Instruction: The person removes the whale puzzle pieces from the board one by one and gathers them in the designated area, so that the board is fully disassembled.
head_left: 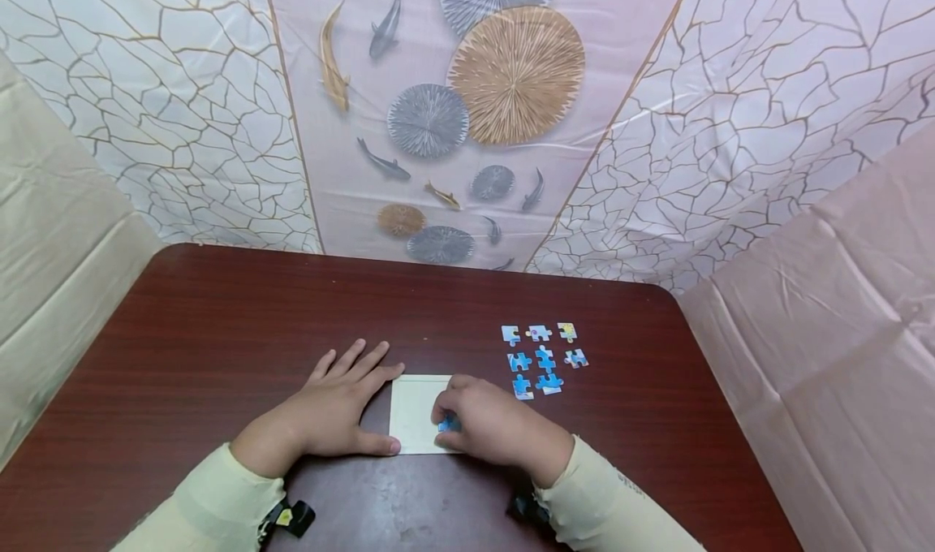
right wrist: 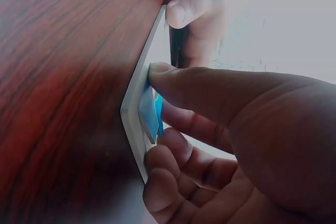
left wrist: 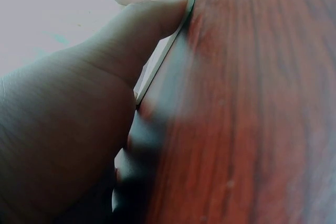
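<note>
A small cream-white board (head_left: 415, 414) with a raised rim lies flat on the table. My left hand (head_left: 332, 414) rests at its left side with fingers spread; thumb and index fingertip touch the board's corners. Over the right part of the board my right hand (head_left: 491, 422) bends its fingers around a blue jigsaw piece (right wrist: 150, 115). In the right wrist view the piece is tilted against the board near its edge, between thumb and fingers. From the head only a bit of its blue face shows; the hand covers the rest.
Several loose jigsaw pieces (head_left: 545, 359), blue, white and yellow, lie in rough rows right of the board, beyond my right hand. The dark red wooden table (head_left: 241, 333) ends at a patterned curtain (head_left: 351, 203) at the back.
</note>
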Demonstrator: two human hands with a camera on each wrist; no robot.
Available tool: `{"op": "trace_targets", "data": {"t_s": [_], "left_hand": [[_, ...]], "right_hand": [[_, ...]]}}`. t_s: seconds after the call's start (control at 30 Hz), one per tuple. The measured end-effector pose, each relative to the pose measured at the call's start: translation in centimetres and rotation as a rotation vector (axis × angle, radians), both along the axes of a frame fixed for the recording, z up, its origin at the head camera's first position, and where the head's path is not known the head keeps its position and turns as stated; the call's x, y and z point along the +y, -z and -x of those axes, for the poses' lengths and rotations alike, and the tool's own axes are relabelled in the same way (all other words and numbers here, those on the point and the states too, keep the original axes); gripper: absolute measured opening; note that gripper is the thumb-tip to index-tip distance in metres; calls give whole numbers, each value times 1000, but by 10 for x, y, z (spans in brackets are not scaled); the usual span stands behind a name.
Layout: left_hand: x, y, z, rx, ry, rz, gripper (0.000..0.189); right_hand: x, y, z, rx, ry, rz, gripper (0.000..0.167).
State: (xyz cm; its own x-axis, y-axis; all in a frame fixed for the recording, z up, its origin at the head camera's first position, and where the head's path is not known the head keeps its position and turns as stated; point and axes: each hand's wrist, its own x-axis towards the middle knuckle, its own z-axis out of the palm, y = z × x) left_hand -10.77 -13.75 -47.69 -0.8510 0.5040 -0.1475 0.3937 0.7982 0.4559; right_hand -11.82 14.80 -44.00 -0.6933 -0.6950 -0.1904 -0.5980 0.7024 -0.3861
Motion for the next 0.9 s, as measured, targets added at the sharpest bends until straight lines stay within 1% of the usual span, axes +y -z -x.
{"op": "trace_targets", "data": {"t_s": [0.23, 0.57, 0.77, 0.9], "left_hand": [[0, 1, 0, 10, 1, 5, 111], [0, 0, 1, -6, 1, -4, 111], [0, 0, 0, 2, 5, -17, 111], [0, -2, 0, -5, 3, -21, 111]], "right_hand": [[0, -2, -2, 3, -12, 11, 13], [4, -7, -1, 3, -59, 118, 9], [7, -11, -2, 39, -95, 155, 16], [14, -17, 1, 66, -70, 186, 18]]}}
